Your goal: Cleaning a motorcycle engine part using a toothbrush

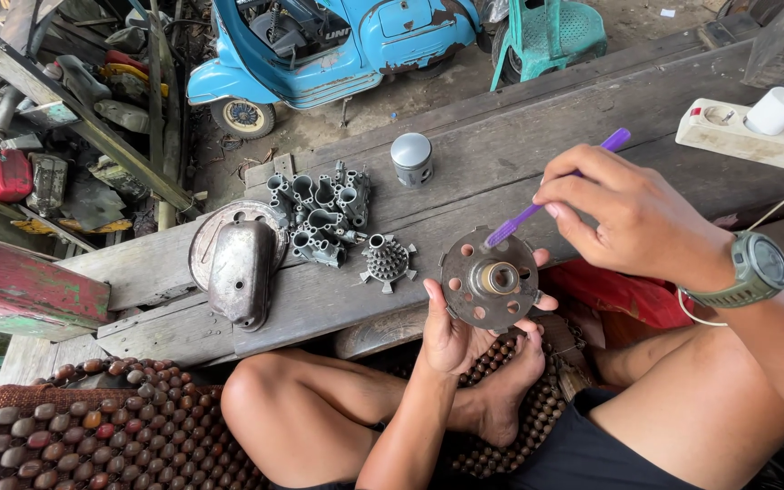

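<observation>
Head view, looking down past my knees: my left hand (451,331) grips a round, rusty metal disc with holes (490,279) from below, thumb on its left edge and fingertips curling over the right and lower rim, so the disc faces up at me. My right hand (632,218), with a green watch (759,269) on the wrist, is closed around a purple brush (551,193) held like a pen; its far end sticks up past my knuckles and its working end touches the disc's upper face, just above the central hub.

Left of the disc on the wooden plank bench (501,154) lies a small spiked gear-like part (387,261), then a grey casting with many tubular openings (319,213), and further left a domed metal cover (240,270) resting on a round plate. A short silver piston-like cylinder (411,159) stands farther back. Far right sits a white power strip (755,136) with a plug in it. Beyond the bench a blue scooter (328,45) is parked (rusty in patches). Nearest me, a brown beaded mat (93,426) lies under my legs.
</observation>
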